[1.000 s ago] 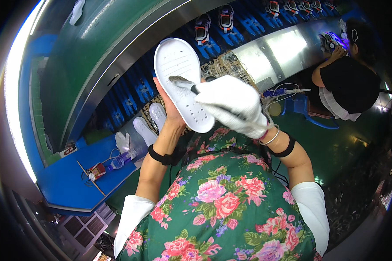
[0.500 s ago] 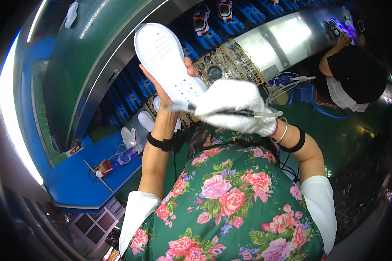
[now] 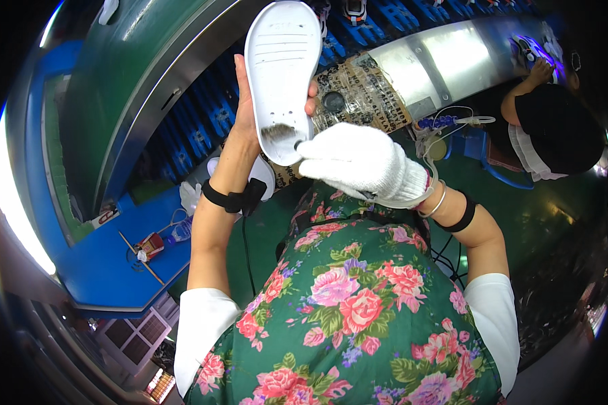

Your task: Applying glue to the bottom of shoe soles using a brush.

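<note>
My bare left hand [image 3: 244, 111] holds a white shoe sole [image 3: 282, 67] up in front of me, its inner face toward me and its long axis nearly upright. My right hand [image 3: 358, 165], in a white knit glove, grips a brush [image 3: 280, 133] whose dark bristles lie on the lower end of the sole. A thin hose or cable loops from the brush past my right wrist.
More white soles [image 3: 260, 177] lie on the blue bench below. A conveyor with blue holders [image 3: 213, 115] and shoes curves across the top. A patterned mat with a dark round lid [image 3: 333, 101] lies behind. Another person [image 3: 554, 128] works at the far right. Bottle and small items [image 3: 162, 241] sit at the left.
My left hand raised the sole and turned it more upright. The brush moved from the sole's middle to its lower end, and my right hand shifted a little with it.
</note>
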A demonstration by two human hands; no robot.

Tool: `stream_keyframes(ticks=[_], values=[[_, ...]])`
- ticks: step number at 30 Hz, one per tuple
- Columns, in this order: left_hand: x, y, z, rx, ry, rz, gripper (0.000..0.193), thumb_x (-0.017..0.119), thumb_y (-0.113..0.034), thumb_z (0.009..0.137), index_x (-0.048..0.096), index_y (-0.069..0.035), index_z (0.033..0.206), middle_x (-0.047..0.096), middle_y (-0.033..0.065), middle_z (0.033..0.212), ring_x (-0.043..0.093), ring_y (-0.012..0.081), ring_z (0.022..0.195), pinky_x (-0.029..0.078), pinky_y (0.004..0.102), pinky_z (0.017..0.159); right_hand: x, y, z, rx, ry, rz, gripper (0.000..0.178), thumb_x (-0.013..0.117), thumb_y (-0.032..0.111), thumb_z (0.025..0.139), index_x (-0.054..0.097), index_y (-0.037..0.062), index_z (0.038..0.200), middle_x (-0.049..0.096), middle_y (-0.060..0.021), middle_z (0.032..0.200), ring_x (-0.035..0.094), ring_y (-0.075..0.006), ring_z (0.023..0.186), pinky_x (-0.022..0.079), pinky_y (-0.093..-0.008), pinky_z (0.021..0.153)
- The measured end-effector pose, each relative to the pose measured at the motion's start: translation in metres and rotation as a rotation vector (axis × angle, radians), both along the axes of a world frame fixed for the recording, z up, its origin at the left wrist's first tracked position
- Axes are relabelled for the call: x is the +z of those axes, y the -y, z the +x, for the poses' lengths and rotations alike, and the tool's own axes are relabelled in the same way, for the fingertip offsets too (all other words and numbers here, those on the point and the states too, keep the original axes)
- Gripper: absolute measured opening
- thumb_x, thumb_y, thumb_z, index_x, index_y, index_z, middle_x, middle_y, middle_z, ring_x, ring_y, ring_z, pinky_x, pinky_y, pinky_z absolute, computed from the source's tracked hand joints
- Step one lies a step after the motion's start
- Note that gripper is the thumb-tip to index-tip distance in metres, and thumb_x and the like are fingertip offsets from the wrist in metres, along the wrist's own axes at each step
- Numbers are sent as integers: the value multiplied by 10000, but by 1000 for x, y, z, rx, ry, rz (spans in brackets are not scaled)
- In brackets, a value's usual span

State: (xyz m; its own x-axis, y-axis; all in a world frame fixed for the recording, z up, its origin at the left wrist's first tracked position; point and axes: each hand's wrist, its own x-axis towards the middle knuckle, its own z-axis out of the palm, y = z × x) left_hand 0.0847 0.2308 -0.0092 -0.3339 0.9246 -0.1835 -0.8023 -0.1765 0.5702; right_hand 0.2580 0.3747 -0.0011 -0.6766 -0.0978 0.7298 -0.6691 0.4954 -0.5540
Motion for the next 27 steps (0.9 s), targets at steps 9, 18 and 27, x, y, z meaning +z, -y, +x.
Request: stream_keyframes(ticks=[9, 18, 27], values=[[-8, 0, -13, -226, -7, -46, 1064, 274, -885, 847, 459, -22, 1440, 655, 270, 987, 715, 340, 767, 626, 445, 637, 5, -16, -5, 158, 89, 49, 258, 779, 80, 791, 758, 101, 1048, 740, -94, 1065, 706, -255, 924, 580, -365, 792], [-5, -18, -9, -233, 160, -387, 1061, 239, -885, 849, 518, -10, 1380, 678, 230, 904, 704, 331, 676, 608, 434, 598, 23, -41, 1, 199, 402, -186, 169, 779, 48, 806, 770, 56, 975, 753, -94, 955, 727, -246, 889, 567, -342, 823], [-27, -22, 51, 285, 217, -248, 666, 342, -518, 1039, 466, 20, 1412, 625, 224, 1274, 694, 379, 1002, 544, 490, 959, 27, -56, 3, -209, 422, -642, 184, 776, 44, 818, 756, 9, 997, 754, -104, 988, 720, -181, 911, 573, -319, 833]])
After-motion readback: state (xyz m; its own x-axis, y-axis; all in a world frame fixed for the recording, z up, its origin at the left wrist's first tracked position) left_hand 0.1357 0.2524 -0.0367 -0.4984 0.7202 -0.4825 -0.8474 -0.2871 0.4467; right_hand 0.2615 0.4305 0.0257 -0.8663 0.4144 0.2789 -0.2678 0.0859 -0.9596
